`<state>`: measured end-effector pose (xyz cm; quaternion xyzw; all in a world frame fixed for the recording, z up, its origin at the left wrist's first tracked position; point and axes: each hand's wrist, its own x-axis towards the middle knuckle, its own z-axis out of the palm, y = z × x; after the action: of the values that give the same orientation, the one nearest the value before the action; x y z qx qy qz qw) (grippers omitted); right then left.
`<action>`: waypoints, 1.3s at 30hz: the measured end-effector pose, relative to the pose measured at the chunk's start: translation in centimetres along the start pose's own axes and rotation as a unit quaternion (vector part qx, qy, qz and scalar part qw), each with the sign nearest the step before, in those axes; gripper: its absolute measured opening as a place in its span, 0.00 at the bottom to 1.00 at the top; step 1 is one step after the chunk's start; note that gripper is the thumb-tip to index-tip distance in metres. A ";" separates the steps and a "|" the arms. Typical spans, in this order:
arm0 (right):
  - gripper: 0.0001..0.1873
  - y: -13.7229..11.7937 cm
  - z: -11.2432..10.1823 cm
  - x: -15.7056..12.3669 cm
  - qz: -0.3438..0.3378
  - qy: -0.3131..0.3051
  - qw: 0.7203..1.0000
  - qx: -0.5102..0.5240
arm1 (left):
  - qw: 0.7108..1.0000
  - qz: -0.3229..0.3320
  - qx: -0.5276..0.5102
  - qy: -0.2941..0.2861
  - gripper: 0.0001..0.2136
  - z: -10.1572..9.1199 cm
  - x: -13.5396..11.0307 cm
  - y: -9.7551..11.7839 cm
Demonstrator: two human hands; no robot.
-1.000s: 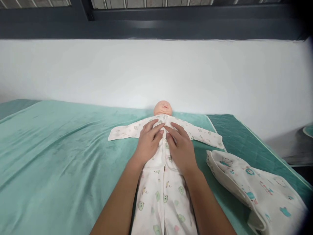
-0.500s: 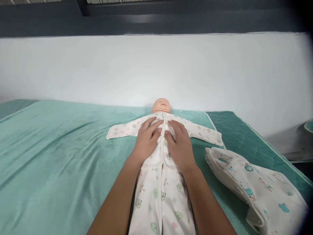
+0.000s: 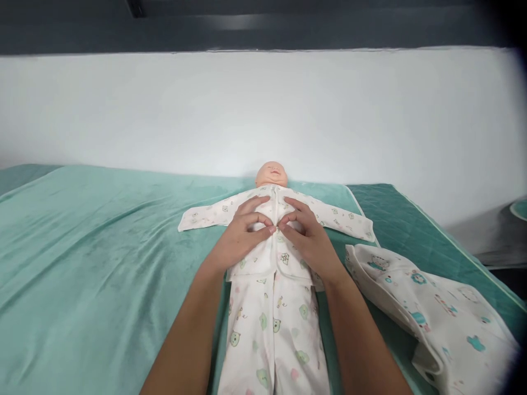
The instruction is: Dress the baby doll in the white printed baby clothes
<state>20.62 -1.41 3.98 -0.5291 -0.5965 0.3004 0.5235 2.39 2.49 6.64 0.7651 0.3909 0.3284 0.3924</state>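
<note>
A baby doll point(image 3: 272, 174) lies on its back, dressed in a white printed long-sleeved jacket point(image 3: 255, 263) with its sleeves spread wide. Matching printed trousers point(image 3: 284, 334) stretch below the jacket toward me. Over the chest, my left hand point(image 3: 247, 227) pinches the jacket's front edge between thumb and forefinger. From the other side my right hand point(image 3: 307, 230) pinches the same front opening, its fingertips nearly touching the left ones. The button at that spot is mostly hidden by my fingers.
A folded white cloth with animal prints point(image 3: 436, 312) lies at the right. Under everything is a wrinkled light green blanket point(image 3: 102, 263), with a darker green quilted mat point(image 3: 411, 230) beyond its right edge. A white wall point(image 3: 206, 109) stands behind the doll's head.
Both hands have gone from resting with fingers spread on the chest to pinching the jacket's front at the middle. The camera view has shifted slightly.
</note>
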 end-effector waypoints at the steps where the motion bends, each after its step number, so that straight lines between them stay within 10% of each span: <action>1: 0.06 0.0 -0.2 0.0 -0.004 -0.006 1.000 -0.006 | 1.000 0.001 0.004 -0.001 0.08 0.0 0.0 0.0; 39: 0.09 -0.6 0.0 -0.2 0.028 0.014 1.000 -0.002 | 1.000 0.017 -0.013 0.018 0.05 0.1 0.2 -0.6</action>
<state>20.44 -1.79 4.50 -0.5508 -0.5750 0.3061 0.5218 2.37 2.82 6.07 0.7604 0.3807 0.3539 0.3895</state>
